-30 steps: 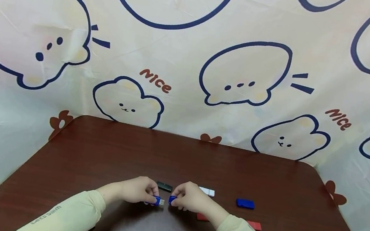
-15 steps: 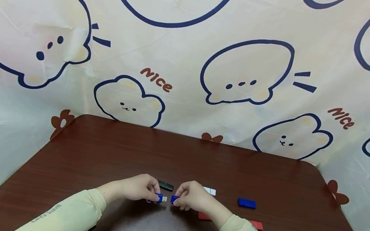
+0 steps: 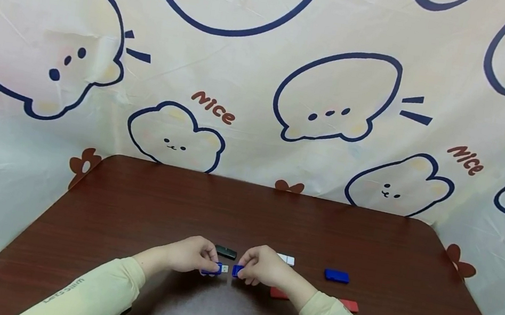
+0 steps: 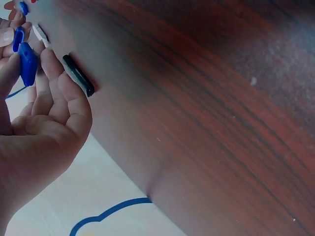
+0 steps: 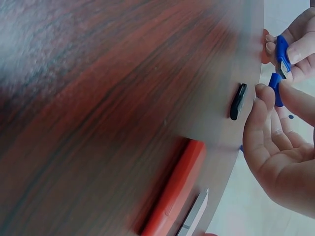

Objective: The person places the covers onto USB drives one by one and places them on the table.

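Note:
In the head view my left hand (image 3: 187,256) pinches a blue USB flash drive (image 3: 214,270) between thumb and fingers. Its bare metal plug (image 3: 224,269) points right. Facing it across a small gap is a blue USB cap (image 3: 236,271), pinched by the thumb and index finger of my right hand (image 3: 264,267). The right wrist view shows the plug of the flash drive (image 5: 281,49) angled toward the cap (image 5: 276,93), close to its end. From the left wrist, the drive's blue body (image 4: 28,65) sits between thumb and fingertips, with a thin blue cord hanging below.
A black USB stick (image 3: 225,252) lies just beyond my hands. Right of it are a white stick (image 3: 286,260) and a blue one (image 3: 336,276). Red pieces (image 3: 349,305) show on both sides of my right forearm, which hides what lies between. A patterned curtain (image 3: 254,77) borders the table.
Both hands keep their grips. My left hand has raised the flash drive slightly and brought it a little to the right, so the plug lines up with the cap across a narrower gap.

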Available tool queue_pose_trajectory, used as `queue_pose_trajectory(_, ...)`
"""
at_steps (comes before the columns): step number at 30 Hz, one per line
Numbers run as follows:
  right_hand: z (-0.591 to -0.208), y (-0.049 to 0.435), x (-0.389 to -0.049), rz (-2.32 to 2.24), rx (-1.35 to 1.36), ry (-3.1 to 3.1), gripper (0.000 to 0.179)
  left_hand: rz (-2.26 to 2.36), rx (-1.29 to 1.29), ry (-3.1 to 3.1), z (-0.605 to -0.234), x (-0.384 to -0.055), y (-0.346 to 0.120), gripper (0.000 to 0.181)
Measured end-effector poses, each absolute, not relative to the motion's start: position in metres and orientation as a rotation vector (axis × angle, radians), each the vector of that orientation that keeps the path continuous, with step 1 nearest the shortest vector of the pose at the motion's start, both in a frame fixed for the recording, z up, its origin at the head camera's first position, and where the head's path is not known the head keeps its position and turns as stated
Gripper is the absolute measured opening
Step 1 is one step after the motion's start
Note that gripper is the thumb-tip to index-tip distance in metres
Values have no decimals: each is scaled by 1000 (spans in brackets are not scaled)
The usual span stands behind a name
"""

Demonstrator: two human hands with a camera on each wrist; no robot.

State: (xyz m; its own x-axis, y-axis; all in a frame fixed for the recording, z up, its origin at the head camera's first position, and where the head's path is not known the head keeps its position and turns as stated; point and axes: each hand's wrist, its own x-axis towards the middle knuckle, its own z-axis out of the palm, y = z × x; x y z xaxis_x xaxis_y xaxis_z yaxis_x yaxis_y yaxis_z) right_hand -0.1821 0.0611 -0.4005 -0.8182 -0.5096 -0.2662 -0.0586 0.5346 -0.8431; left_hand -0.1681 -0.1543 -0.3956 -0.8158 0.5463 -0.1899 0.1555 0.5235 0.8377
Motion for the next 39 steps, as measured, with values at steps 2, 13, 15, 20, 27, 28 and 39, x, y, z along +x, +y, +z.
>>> queue_pose_trajectory(2, -400, 61, -182, -1229, -462, 2286, 10, 1229, 561, 2331, -396, -168, -154, 13)
queue_pose_trajectory(13, -397, 59, -181, -1232, -464, 2267, 8, 1298, 489, 2314, -399, -170, -154, 11)
queue_pose_trajectory(15, -397, 58, -181, -1231, -460, 2268, 8, 1312, 476, 2311, -400, -170, -154, 13)
queue_pose_trajectory(20, -399, 58, -182, -1231, -454, 2271, 9, 1328, 464, 2317, -402, -170, -153, 14)
queue_pose_trajectory(27, -399, 55, -183, -1233, -450, 2268, 9, 1346, 443, 2309, -400, -169, -152, 15)
queue_pose_trajectory(28, -399, 55, -183, -1233, -451, 2269, 9, 1347, 441, 2307, -399, -169, -152, 15)
queue_pose_trajectory(39, -400, 53, -182, -1247, -465, 2257, 8, 1354, 442, 2290, -401, -168, -150, 15)
